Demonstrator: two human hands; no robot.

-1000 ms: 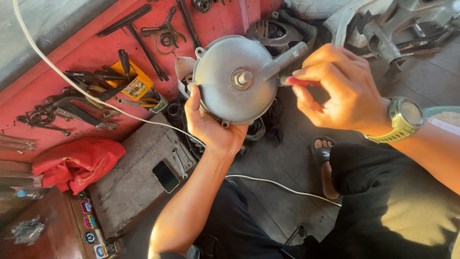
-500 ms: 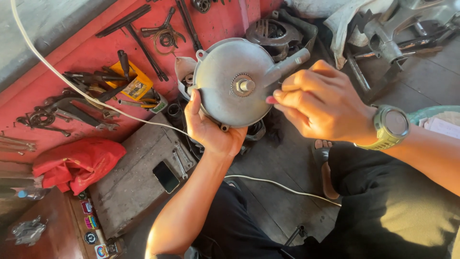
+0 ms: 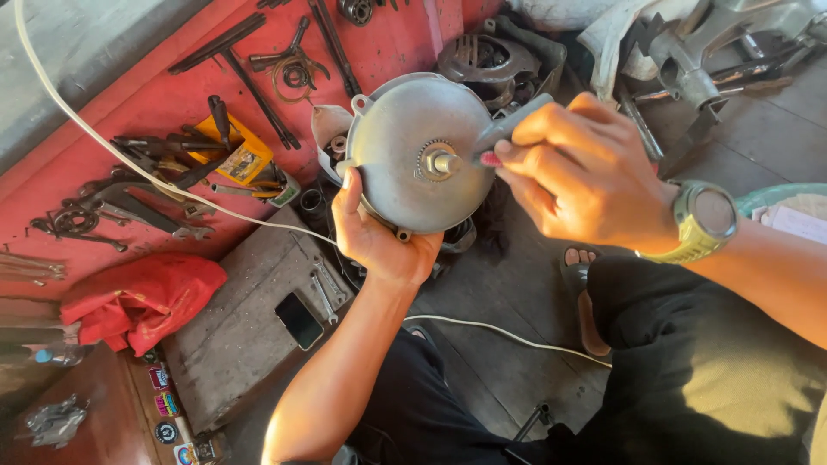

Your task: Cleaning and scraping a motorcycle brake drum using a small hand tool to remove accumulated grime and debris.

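Now the right hand (image 3: 586,176) has lowered, pinching a red-handled tool (image 3: 489,158) at the round grey metal motor housing (image 3: 422,155)'s shaft; the left hand (image 3: 379,241) stays cupped beneath.

Light: bright daylight, warm, from upper right.
Shadows: soft, under the arms.
Sharpness: clear; the frame edges curve slightly.

My arms are bare, no sleeves; a yellow-green wristwatch (image 3: 704,220) circles my right wrist; dark trousers (image 3: 689,379) below.
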